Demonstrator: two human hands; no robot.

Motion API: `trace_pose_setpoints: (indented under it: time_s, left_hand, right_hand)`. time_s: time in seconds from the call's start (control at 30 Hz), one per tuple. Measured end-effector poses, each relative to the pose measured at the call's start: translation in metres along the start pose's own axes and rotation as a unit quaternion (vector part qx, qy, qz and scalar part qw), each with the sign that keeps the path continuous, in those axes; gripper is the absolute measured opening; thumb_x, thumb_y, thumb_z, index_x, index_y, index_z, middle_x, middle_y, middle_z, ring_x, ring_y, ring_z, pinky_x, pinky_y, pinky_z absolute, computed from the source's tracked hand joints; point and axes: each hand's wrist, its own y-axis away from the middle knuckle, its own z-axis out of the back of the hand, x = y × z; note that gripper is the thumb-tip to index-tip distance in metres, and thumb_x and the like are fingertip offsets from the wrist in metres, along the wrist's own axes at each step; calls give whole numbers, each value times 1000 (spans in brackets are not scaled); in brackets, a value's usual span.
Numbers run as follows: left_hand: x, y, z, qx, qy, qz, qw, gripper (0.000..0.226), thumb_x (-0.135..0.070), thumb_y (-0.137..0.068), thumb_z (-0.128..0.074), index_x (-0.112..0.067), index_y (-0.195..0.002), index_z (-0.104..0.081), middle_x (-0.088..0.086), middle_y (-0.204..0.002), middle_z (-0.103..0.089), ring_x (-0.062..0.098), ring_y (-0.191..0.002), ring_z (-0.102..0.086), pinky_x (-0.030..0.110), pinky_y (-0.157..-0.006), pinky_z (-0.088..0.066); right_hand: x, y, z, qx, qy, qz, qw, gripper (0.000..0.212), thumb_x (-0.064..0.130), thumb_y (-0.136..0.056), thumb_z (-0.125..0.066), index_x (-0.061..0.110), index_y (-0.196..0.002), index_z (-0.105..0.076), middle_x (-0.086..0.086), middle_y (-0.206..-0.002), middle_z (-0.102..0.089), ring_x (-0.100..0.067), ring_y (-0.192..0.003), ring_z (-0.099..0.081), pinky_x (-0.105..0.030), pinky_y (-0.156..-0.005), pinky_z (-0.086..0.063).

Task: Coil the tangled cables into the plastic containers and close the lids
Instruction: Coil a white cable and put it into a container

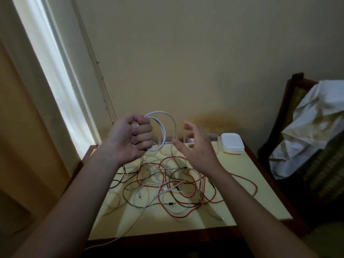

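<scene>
The left hand [134, 136] is up in the air with its fingers curled tight around a white cable [164, 131]. It holds a few round loops of it, and the loops stand up tall and stick out to the right of the fist. The right hand [195, 148] is just beside the loops with its fingers spread wide, and it holds nothing. One loose piece of the white cable hangs almost straight down from the loops to the messy pile of cables [167, 187] on the counter [251, 207]. That piece runs right by the right thumb, but it is hard to tell if they touch. It is much closer to the right hand, so that hand should likely catch it for the next loop. The clear containers [187, 141] wait behind the hands, near the stack of white lids [231, 144].
</scene>
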Motion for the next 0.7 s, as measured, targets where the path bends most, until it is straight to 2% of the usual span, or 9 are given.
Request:
trace_pose_setpoints:
  time_s: [0.07, 0.1, 0.17, 0.23, 0.27, 0.37, 0.47, 0.57, 0.7]
  left_hand:
    - [4, 1, -4, 18, -9, 23, 1000, 19, -19, -82, -40, -24, -64, -37, -8, -47, -13, 10, -43, -5, 25, -43, -5]
    - [5, 2, -6, 24, -5, 26, 999, 19, -19, -82, -40, -23, -64, -37, -8, -49, -11, 9, -43, -5, 24, -42, -5]
    - [2, 3, -6, 22, 26, 7, 999, 20, -18, -82, -39, -23, -63, -38, -7, -47, -13, 9, -43, -5, 23, -42, -6]
    - [-7, 5, -1, -6, 68, -34, 997, 20, -16, -80, -41, -22, -61, -37, -6, -44, -20, 10, -42, -6, 23, -41, -8]
    - [-12, 6, 3, -25, 92, -55, 994, 20, -15, -78, -42, -21, -60, -37, -6, -45, -21, 11, -40, -9, 22, -40, -10]
    - [-25, 11, 18, -74, 182, -114, 974, 20, -10, -76, -45, -21, -62, -35, -8, -50, -21, 9, -39, -15, 22, -40, -14]
    - [-31, 11, 27, -100, 239, -136, 956, 24, -8, -82, -43, -20, -63, -35, -11, -56, -21, 9, -43, -15, 23, -43, -17]
    - [-24, 1, 22, -132, 180, -171, 960, 29, -10, -92, -37, -18, -64, -38, -9, -56, -24, 9, -44, -18, 23, -44, -17]
    - [7, -15, 6, -156, -41, -203, 966, 25, -14, -100, -39, -17, -76, -46, -4, -55, -42, 11, -48, -40, 21, -48, -31]
  right_hand:
    - [5, -4, -6, 12, 2, -15, 1000, 62, 45, -96, -65, 31, -150, -39, 13, -145, -48, -5, -127, -47, -29, -102, -43]
    - [5, -6, -8, 19, -7, -21, 1000, 50, 43, -98, -63, 29, -143, -46, 11, -139, -55, -6, -122, -52, -31, -102, -46]
    - [3, -6, -8, 51, -61, -37, 996, 21, 36, -103, -56, 20, -116, -61, 4, -106, -72, -10, -96, -65, -33, -89, -55]
    - [-2, 1, -7, 94, -111, -58, 988, 26, 36, -105, -52, 13, -99, -62, -2, -76, -66, -12, -70, -62, -27, -72, -53]
    - [-7, 5, -6, 106, -116, -67, 985, 31, 39, -105, -52, 11, -96, -61, -3, -71, -57, -13, -64, -56, -27, -68, -51]
    - [-22, 14, 2, 110, -103, -73, 986, 34, 50, -100, -54, 17, -95, -61, 0, -70, -43, -14, -62, -45, -38, -60, -46]
    - [-32, 17, 12, 94, -69, -67, 991, 20, 46, -99, -59, 27, -94, -61, 0, -70, -47, -13, -62, -43, -35, -58, -39]
    - [-29, 16, 23, 91, 28, -6, 995, 16, 38, -101, -60, 28, -88, -60, 7, -73, -56, -5, -61, -45, -26, -59, -39]
    - [-1, 11, 37, 136, 116, 60, 982, 20, 34, -103, -57, 32, -83, -57, 12, -75, -59, -5, -69, -53, -16, -59, -38]
